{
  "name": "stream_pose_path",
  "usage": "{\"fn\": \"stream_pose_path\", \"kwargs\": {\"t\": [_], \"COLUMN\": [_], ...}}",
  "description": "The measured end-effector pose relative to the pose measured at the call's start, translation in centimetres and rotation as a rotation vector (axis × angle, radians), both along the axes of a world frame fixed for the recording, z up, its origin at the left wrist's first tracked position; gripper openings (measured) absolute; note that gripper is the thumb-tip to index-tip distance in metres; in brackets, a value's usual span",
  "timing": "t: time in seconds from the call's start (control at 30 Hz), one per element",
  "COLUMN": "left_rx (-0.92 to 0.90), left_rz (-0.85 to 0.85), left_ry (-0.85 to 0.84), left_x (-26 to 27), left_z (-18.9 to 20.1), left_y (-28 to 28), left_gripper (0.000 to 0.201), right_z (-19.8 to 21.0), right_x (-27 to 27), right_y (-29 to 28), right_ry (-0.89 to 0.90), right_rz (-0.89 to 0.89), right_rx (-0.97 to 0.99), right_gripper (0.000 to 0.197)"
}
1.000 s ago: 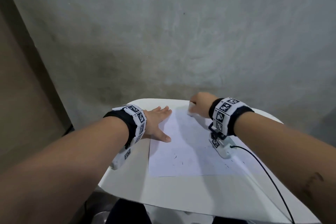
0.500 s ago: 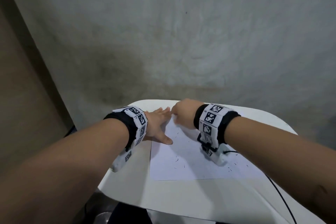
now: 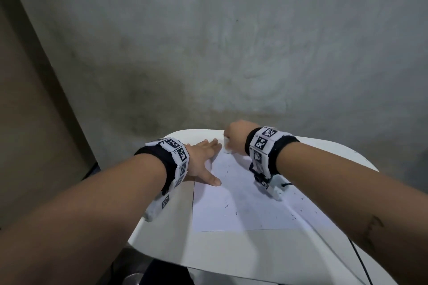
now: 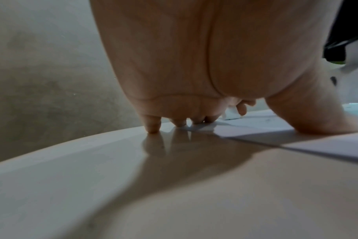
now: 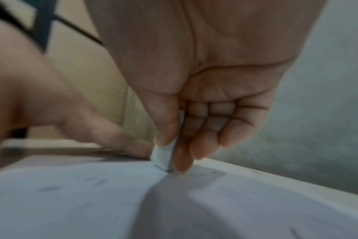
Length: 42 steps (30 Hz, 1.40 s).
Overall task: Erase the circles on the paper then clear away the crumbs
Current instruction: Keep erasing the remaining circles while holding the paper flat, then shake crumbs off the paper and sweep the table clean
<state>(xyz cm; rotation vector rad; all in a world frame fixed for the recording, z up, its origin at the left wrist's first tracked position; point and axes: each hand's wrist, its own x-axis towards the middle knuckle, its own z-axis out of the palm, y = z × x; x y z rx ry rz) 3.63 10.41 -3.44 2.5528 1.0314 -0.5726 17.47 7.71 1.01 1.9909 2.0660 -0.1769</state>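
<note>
Left hand point(image 3: 201, 164) lies flat, fingers spread over the paper's point(image 3: 243, 210) left edge; right hand point(image 3: 235, 137) pinches an eraser point(image 5: 164, 155) at its far corner, near the worktop point(image 3: 231, 252) rim.

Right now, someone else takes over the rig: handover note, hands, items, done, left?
Left hand: flat, fingers spread, pressing the paper's left edge onto the white table.
Right hand: pinches a white eraser, its tip on the paper at the far left corner.
Done: no full circle is visible on the bare part of the sheet; only faint marks under the eraser.
Left: finish rubbing that corner, then clear the dark crumbs scattered over the paper and table, mostly on the right.
</note>
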Motion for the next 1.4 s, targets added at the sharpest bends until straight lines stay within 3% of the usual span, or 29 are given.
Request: {"fn": "stream_pose_path", "kwargs": {"t": [0.1, 0.27, 0.4, 0.53, 0.67, 0.77, 0.87, 0.93, 1.0, 1.07, 1.1, 1.17, 1.27, 1.4], "left_rx": [0.024, -0.016, -0.018, -0.005, 0.0, 0.002, 0.05, 0.132, 0.179, 0.192, 0.173, 0.091, 0.069, 0.068], "left_rz": [-0.001, 0.004, 0.005, 0.006, -0.001, -0.036, 0.015, 0.099, 0.159, 0.2, 0.23, 0.281, 0.224, 0.118], "left_ry": [-0.012, 0.01, -0.008, -0.019, -0.019, 0.002, -0.076, -0.112, -0.113, -0.13, -0.159, -0.193, -0.11, -0.14], "left_x": [0.2, 0.0, -0.1, -0.4, -0.6, -0.4, -0.1, 0.0, 0.1, 0.3, 0.4, 0.9, 1.8, 2.0], "left_z": [0.2, 0.2, 0.0, -0.2, -0.3, 0.3, 0.6, 0.6, 0.5, 0.3, 0.3, 0.3, 0.7, 1.5], "left_y": [-0.2, -0.1, -0.1, -0.1, 0.1, 0.9, 1.8, 2.6, 3.5, 4.2, 4.6, 4.8, 4.8, 4.2], "left_gripper": [0.103, 0.109, 0.108, 0.106, 0.106, 0.108, 0.104, 0.109, 0.1, 0.087, 0.081, 0.069, 0.045, 0.028], "right_z": [-0.3, 0.5, -0.2, 0.6, 1.4, 2.3, 1.7, 1.3, 1.5, 1.8, 1.6, 0.9, 0.1, 0.6], "right_x": [-0.8, 1.0, 0.6, 5.1, 11.8, 17.2, 19.3, 19.5, 19.0, 18.4, 18.1, 17.6, 16.8, 15.7], "right_y": [-1.2, -1.0, -3.6, -4.7, -5.9, -7.2, -8.8, -9.4, -9.8, -9.7, -9.6, -9.1, -8.4, -8.2], "right_ry": [-0.02, -0.047, -0.025, 0.038, 0.159, 0.037, -0.133, -0.182, -0.201, -0.194, -0.182, -0.114, -0.045, -0.145], "right_rz": [0.104, 0.01, 0.127, -0.027, -0.263, -0.408, -0.42, -0.386, -0.382, -0.355, -0.334, -0.344, -0.307, -0.255], "right_rx": [-0.05, -0.034, -0.082, -0.055, 0.082, 0.136, 0.029, -0.067, -0.121, -0.074, -0.045, -0.007, -0.068, -0.145], "right_gripper": [0.018, 0.017, 0.01, 0.023, 0.021, 0.026, 0.023, 0.032, 0.037, 0.015, 0.018, 0.046, 0.074, 0.07]}}
